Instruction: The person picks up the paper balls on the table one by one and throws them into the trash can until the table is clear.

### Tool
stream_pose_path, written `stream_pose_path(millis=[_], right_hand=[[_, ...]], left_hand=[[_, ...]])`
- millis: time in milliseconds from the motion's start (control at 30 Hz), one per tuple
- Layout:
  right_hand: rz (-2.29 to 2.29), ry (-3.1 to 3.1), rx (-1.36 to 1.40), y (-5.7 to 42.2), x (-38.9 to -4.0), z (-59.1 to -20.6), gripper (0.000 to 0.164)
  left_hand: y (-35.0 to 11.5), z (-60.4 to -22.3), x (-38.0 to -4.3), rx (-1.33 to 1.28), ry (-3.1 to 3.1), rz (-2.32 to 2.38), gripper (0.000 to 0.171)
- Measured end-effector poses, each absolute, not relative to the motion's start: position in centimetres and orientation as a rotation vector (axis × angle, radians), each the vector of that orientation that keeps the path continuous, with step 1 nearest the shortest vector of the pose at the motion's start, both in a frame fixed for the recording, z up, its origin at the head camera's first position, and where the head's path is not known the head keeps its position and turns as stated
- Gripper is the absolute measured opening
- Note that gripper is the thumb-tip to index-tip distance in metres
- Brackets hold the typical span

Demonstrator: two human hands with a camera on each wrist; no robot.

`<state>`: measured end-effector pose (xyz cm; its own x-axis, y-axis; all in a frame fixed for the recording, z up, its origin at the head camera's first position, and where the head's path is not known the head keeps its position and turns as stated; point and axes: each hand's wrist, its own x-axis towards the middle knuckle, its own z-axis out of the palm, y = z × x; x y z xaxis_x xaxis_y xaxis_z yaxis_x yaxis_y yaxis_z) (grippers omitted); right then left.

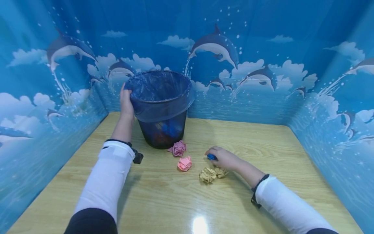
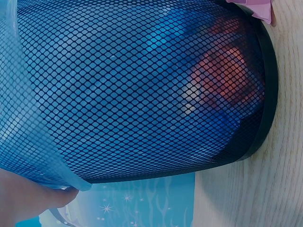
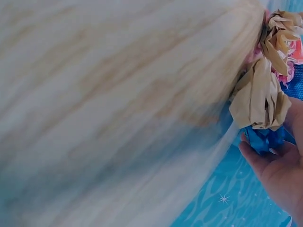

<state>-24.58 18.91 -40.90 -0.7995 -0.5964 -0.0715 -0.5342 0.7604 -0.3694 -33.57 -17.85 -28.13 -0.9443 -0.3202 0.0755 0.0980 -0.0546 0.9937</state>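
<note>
My left hand (image 1: 126,103) grips the rim of a black mesh wastebasket (image 1: 163,138) at its left side. A blue plastic bag (image 1: 162,112) lines the basket and folds over its rim. Through the mesh in the left wrist view show blurred blue and reddish crumpled pieces (image 2: 225,75). Over the table's right half, my right hand (image 1: 226,159) holds a crumpled blue paper ball (image 1: 211,157) in its fingers. Just in front of that hand lie two tan paper balls (image 1: 207,175), side by side. In the right wrist view, one tan ball (image 3: 260,97) partly covers the blue one.
A mauve paper ball (image 1: 178,148) lies against the basket's base, with a pink one (image 1: 184,163) nearer to me. The wooden table (image 1: 163,201) is bordered at the back and both sides by blue dolphin-print sheets (image 1: 163,19).
</note>
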Motion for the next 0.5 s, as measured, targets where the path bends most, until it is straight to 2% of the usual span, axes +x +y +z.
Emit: stream_pose_path(millis=[500], right_hand=[[-0.524, 2.798, -0.865, 19.0, -25.42, -39.97, 0.034]], left_hand=[[-17.66, -28.59, -33.43, 0.182, -1.943, -2.039, 0.062]])
